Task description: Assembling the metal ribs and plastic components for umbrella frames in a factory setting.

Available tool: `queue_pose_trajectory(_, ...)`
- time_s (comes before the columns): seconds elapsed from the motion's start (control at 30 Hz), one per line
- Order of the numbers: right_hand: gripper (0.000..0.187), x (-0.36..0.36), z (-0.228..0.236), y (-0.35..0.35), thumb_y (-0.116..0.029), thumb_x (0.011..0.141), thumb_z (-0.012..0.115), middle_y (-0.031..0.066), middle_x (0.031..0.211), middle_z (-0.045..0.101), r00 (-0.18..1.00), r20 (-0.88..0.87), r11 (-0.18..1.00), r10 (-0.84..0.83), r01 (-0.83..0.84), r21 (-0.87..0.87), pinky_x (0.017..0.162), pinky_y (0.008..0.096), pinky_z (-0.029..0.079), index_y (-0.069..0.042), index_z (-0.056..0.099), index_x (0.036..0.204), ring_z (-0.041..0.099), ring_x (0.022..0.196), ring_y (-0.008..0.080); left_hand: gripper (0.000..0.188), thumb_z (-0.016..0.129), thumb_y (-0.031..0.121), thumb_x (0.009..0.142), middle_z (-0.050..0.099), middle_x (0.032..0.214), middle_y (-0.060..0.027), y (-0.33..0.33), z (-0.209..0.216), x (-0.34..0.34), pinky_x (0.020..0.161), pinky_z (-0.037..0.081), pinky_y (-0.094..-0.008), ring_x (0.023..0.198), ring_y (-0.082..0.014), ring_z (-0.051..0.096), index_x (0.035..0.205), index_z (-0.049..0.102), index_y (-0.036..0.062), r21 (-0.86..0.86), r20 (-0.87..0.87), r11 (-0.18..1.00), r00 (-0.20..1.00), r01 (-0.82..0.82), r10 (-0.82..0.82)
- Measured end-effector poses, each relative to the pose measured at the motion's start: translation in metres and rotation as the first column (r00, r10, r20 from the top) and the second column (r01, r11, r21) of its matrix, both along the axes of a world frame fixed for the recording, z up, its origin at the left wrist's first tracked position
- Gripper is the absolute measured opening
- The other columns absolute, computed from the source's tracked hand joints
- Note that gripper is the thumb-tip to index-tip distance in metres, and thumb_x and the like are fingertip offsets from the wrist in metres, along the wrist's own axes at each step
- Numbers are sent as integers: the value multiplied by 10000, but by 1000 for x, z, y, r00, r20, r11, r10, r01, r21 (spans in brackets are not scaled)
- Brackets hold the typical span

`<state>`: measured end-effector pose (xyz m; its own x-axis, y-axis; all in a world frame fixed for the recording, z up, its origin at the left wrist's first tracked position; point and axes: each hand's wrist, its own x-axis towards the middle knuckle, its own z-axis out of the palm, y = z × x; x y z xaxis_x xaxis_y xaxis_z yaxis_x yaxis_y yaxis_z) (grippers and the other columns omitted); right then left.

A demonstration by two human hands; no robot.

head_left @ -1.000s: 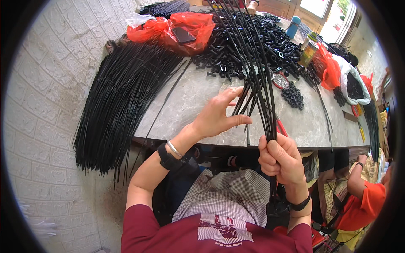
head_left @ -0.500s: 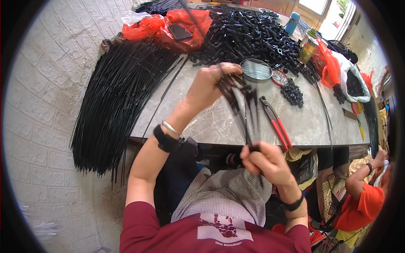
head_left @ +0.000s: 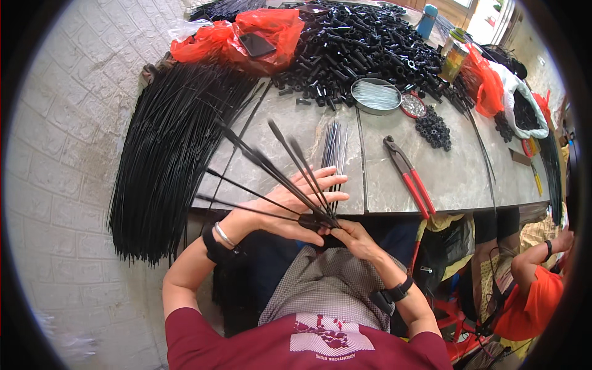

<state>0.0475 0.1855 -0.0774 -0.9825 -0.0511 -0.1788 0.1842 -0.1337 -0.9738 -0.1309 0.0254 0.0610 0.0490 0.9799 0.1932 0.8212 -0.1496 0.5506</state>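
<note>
In front of my lap, my right hand (head_left: 357,239) pinches a bundle of thin black rods (head_left: 285,179) where they meet at a small black hub. The rods fan out toward the upper left, some smeared by motion. My left hand (head_left: 290,206) is stretched out behind and among them, fingers apart, thumb near the hub. Past its fingertips, a narrow group of thin dark and shiny rods (head_left: 333,145) lies on the grey table (head_left: 283,126). Red-handled pliers (head_left: 409,177) rest to the right of it.
A thick sheaf of black rods (head_left: 172,154) hangs over the table's left side. Black tubular pieces (head_left: 370,49) are heaped at the back, near a round tin of pale pins (head_left: 375,96) and black rings (head_left: 433,129). A red bag (head_left: 277,37) carries a phone. Another person (head_left: 536,290) is at right.
Both hands have come down and together, the left lowering from over the table to the bundle. The rods now spread out to the upper left. A group of rods shows on the table.
</note>
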Motion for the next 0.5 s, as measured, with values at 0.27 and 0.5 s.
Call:
queue_pose_trajectory(0.27,282,-15,-72,-7,-141,1004,490,129,1168,665,997,-42,997,-70,70,16,921,342,481,20,606,1203,606,1075,192,492,688,434,822,407,1503,-26,11,-30,15,1179,187,-557,1424,-272,326,1280,595,278,82,-254,997,967,-9,29)
queue_pose_trajectory(0.5,260,-24,-23,1,-75,979,474,91,1082,708,991,112,974,76,-98,204,910,329,498,-15,674,1135,616,1070,169,204,668,230,798,481,1412,-23,24,-41,10,1171,242,-536,1407,-267,348,993,706,183,78,-194,991,976,113,-96)
